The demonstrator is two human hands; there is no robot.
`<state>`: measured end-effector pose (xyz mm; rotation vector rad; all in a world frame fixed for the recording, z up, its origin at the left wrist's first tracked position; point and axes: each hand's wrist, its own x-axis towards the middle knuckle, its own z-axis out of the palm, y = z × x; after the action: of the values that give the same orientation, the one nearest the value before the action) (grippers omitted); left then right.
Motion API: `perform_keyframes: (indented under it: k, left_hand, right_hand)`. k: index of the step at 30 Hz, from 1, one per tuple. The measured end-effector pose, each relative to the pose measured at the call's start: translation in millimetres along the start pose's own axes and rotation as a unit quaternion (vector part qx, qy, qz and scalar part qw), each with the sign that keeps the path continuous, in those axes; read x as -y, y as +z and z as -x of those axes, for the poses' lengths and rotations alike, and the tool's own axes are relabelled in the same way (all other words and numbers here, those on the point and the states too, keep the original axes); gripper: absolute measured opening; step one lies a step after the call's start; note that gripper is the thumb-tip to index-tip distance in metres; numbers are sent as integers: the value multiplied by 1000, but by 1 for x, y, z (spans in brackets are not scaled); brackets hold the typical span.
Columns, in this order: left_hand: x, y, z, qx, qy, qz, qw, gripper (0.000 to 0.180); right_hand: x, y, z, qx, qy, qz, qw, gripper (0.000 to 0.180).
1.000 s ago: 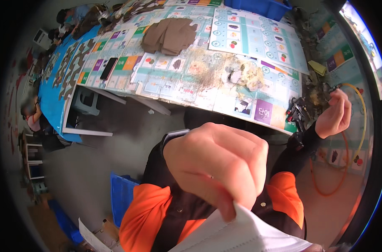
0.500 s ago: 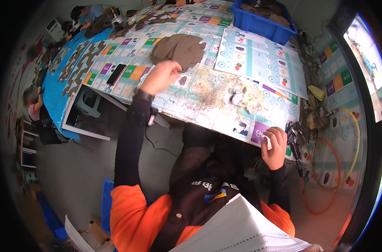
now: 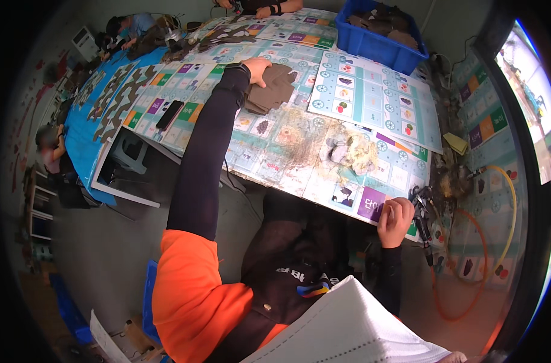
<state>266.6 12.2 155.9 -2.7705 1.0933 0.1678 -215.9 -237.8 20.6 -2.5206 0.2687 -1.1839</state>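
My left hand (image 3: pixel 257 70) reaches far across the table, at the left side of a stack of flat brown pieces (image 3: pixel 274 91). Its thumb and fingers close on that side of the stack; my forearm hides the ground left of it. The pieces overlap unevenly and look like cut leather or fabric, though I cannot tell which. At the near right edge of the table (image 3: pixel 275 175) rests my right hand (image 3: pixel 396 219), fingers curled and close together. Whatever lies inside those fingers, if anything, is hidden. Just right of it hangs a black air gun (image 3: pixel 422 209).
A phone (image 3: pixel 170 115) lies at left. A blue crate (image 3: pixel 381 42) of brown pieces stands at the far right. Pale crumpled lumps (image 3: pixel 351 152) sit on the stained middle. Orange and yellow hoses (image 3: pixel 469 308) hang at right. Other people work along the far side.
My left hand has moved forward and slightly right onto the brown stack, which now shows narrower. My right hand stays at the table edge, slightly lower in view.
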Motion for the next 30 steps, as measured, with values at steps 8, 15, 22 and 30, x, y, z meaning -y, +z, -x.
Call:
perform_keyframes:
  k: [8,15,22,30]
  left_hand:
    - [2,-2,-15,17,9,-19,1000,84]
    - [-13,-11,-6,-11,-38,-63,997,77]
    - [-33,11,17,-123,-11,-146,982,37]
    - [-120,-42,124,-194,98,32,975,41]
  right_hand:
    - [-2,3,0,15,-15,27,999,23]
    - [-5,5,1,-7,-9,34,999,22]
    - [-8,5,3,-10,-10,25,1000,24]
    - [-2,-7,-10,-25,59,-79,995,17]
